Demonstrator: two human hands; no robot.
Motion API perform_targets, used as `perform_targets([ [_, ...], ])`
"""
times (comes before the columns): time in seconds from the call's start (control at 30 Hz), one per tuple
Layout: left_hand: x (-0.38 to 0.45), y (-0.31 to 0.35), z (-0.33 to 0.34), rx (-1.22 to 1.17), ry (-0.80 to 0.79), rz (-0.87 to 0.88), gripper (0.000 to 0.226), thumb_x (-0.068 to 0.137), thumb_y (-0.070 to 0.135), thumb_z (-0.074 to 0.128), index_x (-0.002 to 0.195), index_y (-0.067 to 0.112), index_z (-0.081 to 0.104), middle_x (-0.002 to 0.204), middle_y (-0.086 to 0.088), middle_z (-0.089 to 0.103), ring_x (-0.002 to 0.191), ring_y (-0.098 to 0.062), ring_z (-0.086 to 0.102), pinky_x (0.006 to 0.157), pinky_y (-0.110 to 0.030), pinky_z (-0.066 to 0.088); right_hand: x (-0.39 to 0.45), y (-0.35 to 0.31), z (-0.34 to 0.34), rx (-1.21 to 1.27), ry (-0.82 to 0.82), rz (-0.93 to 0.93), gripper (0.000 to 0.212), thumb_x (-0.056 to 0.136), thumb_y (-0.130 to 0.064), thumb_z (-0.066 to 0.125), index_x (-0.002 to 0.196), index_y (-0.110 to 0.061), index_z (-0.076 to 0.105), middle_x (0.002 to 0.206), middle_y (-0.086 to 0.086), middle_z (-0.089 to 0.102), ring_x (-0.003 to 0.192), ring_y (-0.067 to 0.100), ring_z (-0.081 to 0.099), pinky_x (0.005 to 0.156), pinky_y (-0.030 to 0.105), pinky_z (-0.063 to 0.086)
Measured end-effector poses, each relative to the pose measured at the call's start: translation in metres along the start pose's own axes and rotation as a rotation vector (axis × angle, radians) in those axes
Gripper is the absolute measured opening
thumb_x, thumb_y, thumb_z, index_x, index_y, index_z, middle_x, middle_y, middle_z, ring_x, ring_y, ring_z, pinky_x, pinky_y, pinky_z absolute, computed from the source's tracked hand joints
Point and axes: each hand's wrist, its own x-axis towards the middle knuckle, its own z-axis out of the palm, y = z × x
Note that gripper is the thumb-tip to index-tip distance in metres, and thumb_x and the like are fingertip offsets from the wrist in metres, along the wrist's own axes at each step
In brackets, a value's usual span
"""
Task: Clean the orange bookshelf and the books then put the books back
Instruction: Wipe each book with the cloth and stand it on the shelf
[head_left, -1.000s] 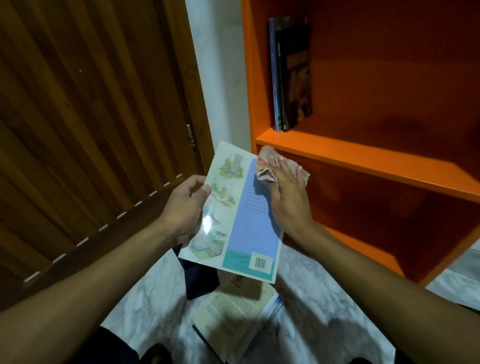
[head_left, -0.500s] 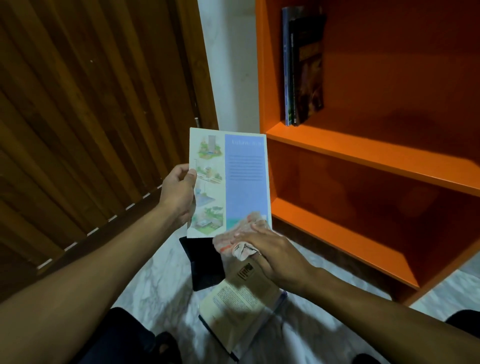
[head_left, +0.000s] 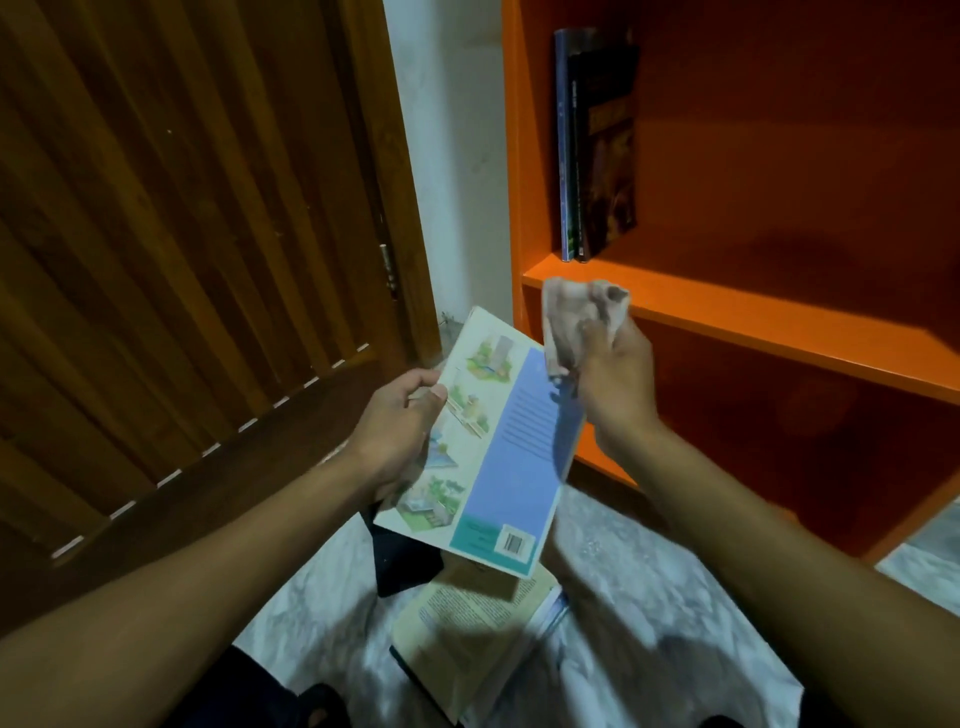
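Head view: the left hand (head_left: 400, 426) grips the thin blue-and-white illustrated paperback (head_left: 493, 447) by its left edge. The right hand (head_left: 613, 379) clutches a crumpled pinkish cloth (head_left: 576, 317), seemingly touching the book's top corner, before the orange wooden bookshelf (head_left: 753, 322).

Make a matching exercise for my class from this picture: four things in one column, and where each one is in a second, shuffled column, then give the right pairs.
Things
1. Thin book with a blue back cover and a barcode
2. Crumpled pale pink cloth
3. Two dark upright books
4. Cream-coloured book with printed text

Places
A. Standing on the upper board of the orange bookshelf
B. Lying on the marble floor
C. Gripped in the right hand
D. Held at its edge by the left hand

Right pairs: 1-D, 2-C, 3-A, 4-B
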Motion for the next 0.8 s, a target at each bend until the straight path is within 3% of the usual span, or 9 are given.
perform_targets([
  [0.07, -0.001, 0.003, 0.014, -0.059, 0.005, 0.022, 0.019, 0.106, 0.019, 0.048, 0.113, 0.009, 0.063, 0.107, -0.019, 0.075, 0.095, -0.034, 0.074, 0.085, -0.051, 0.058, -0.006, 0.009, 0.011, -0.229, -0.138, -0.262, 0.020, 0.102, -0.026, 0.042, 0.111, -0.031, 0.060, 0.112, -0.013, 0.067, 0.106, -0.001, 0.060, 0.096, 0.031, 0.049],
  [0.13, 0.000, 0.007, 0.024, -0.123, 0.024, 0.018, 0.017, 0.106, 0.016, 0.048, 0.107, 0.010, 0.063, 0.104, -0.021, 0.073, 0.089, -0.035, 0.072, 0.075, -0.044, 0.060, -0.018, 0.029, 0.022, -0.441, -0.272, -0.361, 0.043, 0.102, -0.012, 0.039, 0.138, -0.036, 0.042, 0.154, -0.005, 0.038, 0.147, 0.004, 0.021, 0.125, 0.041, 0.012],
  [0.2, 0.005, 0.008, 0.025, -0.218, 0.065, -0.016, 0.016, 0.104, 0.013, 0.050, 0.100, 0.013, 0.065, 0.099, -0.021, 0.070, 0.084, -0.035, 0.070, 0.073, -0.045, 0.060, -0.036, 0.045, 0.028, -0.527, -0.363, -0.353, 0.056, 0.102, -0.008, 0.038, 0.148, -0.035, 0.024, 0.157, -0.013, 0.011, 0.140, -0.012, -0.019, 0.121, 0.032, -0.016],
  [0.23, 0.008, 0.009, 0.024, -0.277, 0.093, -0.047, 0.017, 0.103, 0.011, 0.051, 0.097, 0.014, 0.066, 0.098, -0.021, 0.070, 0.084, -0.034, 0.069, 0.076, -0.049, 0.059, -0.046, 0.050, 0.030, -0.529, -0.413, -0.386, 0.057, 0.100, -0.008, 0.038, 0.151, -0.032, 0.026, 0.155, -0.015, 0.009, 0.135, -0.019, -0.025, 0.119, 0.028, -0.019],
  [0.33, 0.018, 0.007, 0.012, -0.444, 0.200, -0.137, 0.019, 0.103, 0.008, 0.049, 0.092, 0.013, 0.063, 0.101, -0.020, 0.072, 0.089, -0.036, 0.072, 0.083, -0.054, 0.058, -0.071, 0.066, 0.032, -0.482, -0.531, -0.496, 0.057, 0.093, -0.011, 0.041, 0.150, -0.020, 0.040, 0.156, -0.010, 0.023, 0.142, -0.018, -0.010, 0.124, 0.035, -0.011],
  [0.47, 0.026, 0.003, -0.004, -0.484, 0.309, -0.160, 0.016, 0.105, 0.009, 0.045, 0.100, 0.011, 0.060, 0.108, -0.018, 0.072, 0.088, -0.033, 0.073, 0.077, -0.052, 0.061, -0.082, 0.084, 0.028, -0.465, -0.727, -0.553, 0.052, 0.092, -0.018, 0.038, 0.141, -0.019, 0.052, 0.154, 0.001, 0.043, 0.150, 0.009, 0.022, 0.126, 0.042, 0.002],
  [0.63, 0.032, 0.009, -0.031, -0.557, 0.389, -0.146, 0.023, 0.103, 0.009, 0.046, 0.122, 0.011, 0.058, 0.117, -0.017, 0.072, 0.098, -0.042, 0.072, 0.081, -0.073, 0.052, -0.089, 0.092, 0.015, -0.448, -0.842, -0.535, 0.040, 0.097, -0.009, 0.047, 0.135, -0.017, 0.056, 0.144, 0.000, 0.054, 0.139, 0.002, 0.035, 0.123, 0.028, 0.013],
  [0.7, 0.031, 0.013, -0.039, -0.601, 0.424, -0.137, 0.018, 0.104, 0.011, 0.048, 0.114, 0.016, 0.061, 0.114, -0.014, 0.074, 0.098, -0.041, 0.073, 0.082, -0.075, 0.050, -0.092, 0.098, 0.011, -0.472, -0.861, -0.475, 0.027, 0.101, -0.015, 0.044, 0.122, -0.022, 0.059, 0.127, -0.003, 0.063, 0.122, 0.010, 0.053, 0.113, 0.029, 0.033],
  [0.8, 0.027, 0.016, -0.050, -0.613, 0.455, -0.121, 0.018, 0.106, 0.016, 0.047, 0.115, 0.020, 0.062, 0.113, -0.008, 0.074, 0.097, -0.033, 0.073, 0.084, -0.070, 0.053, -0.090, 0.112, 0.003, -0.367, -0.799, -0.127, 0.019, 0.103, -0.030, 0.041, 0.105, -0.030, 0.060, 0.102, -0.008, 0.069, 0.093, 0.008, 0.065, 0.083, 0.036, 0.053],
])
